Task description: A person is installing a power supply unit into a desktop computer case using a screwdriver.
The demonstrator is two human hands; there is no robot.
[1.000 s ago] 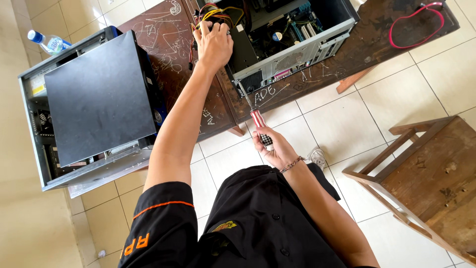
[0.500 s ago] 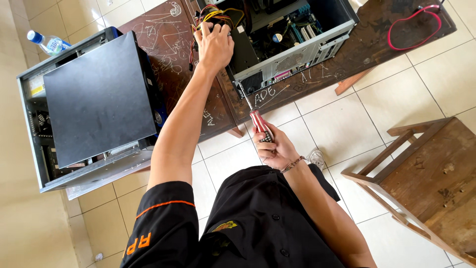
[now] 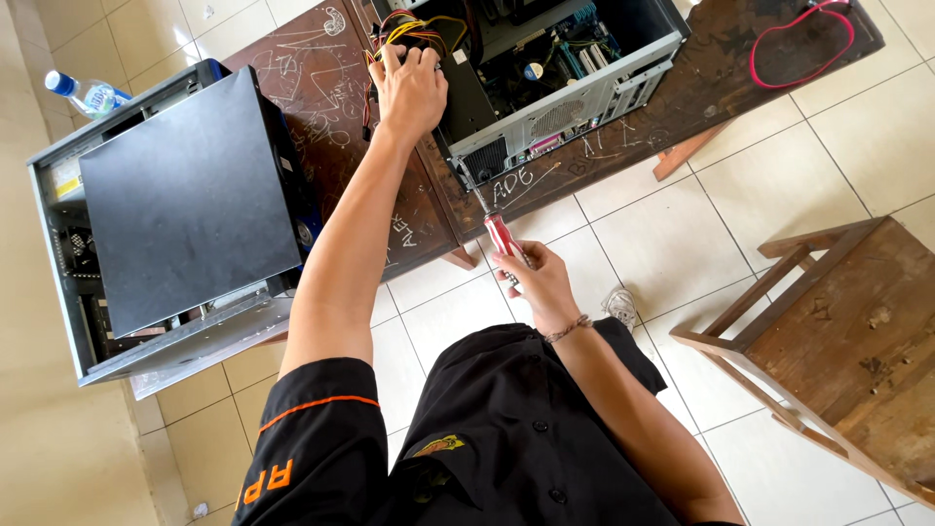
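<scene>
left hand (image 3: 409, 90) fingers curled on open computer case (image 3: 545, 93) top; right hand (image 3: 534, 280) clamped round red-handled screwdriver (image 3: 499, 232).

Red-handled screwdriver (image 3: 499, 232) is up off the floor, held by its handle, steel shaft slanting up and left with the tip just at the near rear edge of the open computer case (image 3: 545, 73). That case lies on its side at the far middle, motherboard exposed, yellow and red cable bundle (image 3: 409, 29) spilling at its left.
</scene>
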